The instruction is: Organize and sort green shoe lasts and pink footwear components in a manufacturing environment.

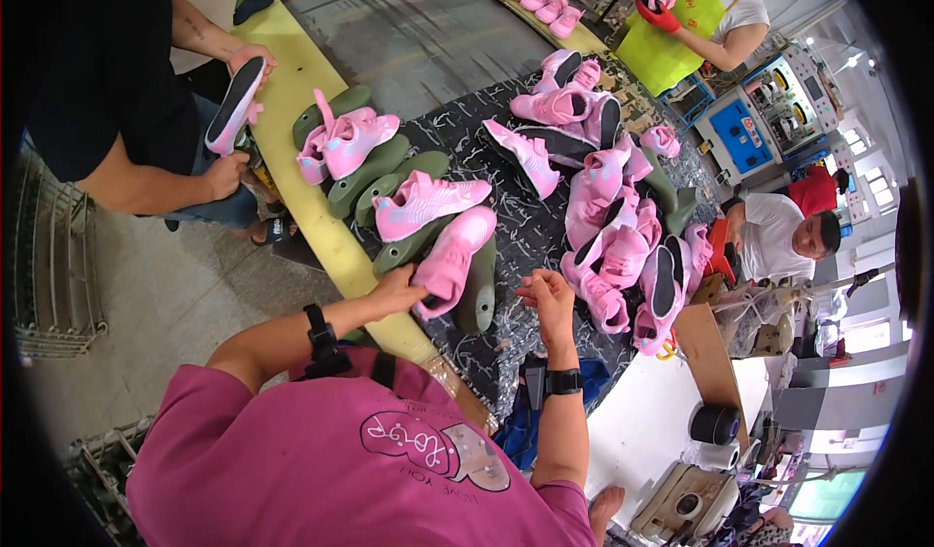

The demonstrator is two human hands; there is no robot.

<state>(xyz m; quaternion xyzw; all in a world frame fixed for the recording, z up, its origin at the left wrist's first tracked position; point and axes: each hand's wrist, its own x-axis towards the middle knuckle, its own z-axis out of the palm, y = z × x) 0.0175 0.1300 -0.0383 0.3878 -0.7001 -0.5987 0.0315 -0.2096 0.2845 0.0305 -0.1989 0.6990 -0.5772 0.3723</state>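
My left hand (394, 291) grips the heel end of a pink sneaker (457, 255), its toe pointing away from me. Under and beside that shoe lie dark green shoe lasts (478, 289). My right hand (552, 304) is raised over the dark table, its fingers curled together; what they hold, if anything, is too small to make out. Just beyond my left hand, another pink sneaker (430, 204) rests on the lasts, and a further pink pair (348, 145) sits past it. Right of my right hand, a heap of pink sneakers (623, 245) shows uppers and black soles.
A yellow table edge (302, 197) borders the dark work surface (457, 138). At left, a co-worker's hands hold a sneaker (234, 109). A person in a yellow apron (673, 31) works at far right. A cardboard panel (715, 352) and white table (632, 420) stand at right.
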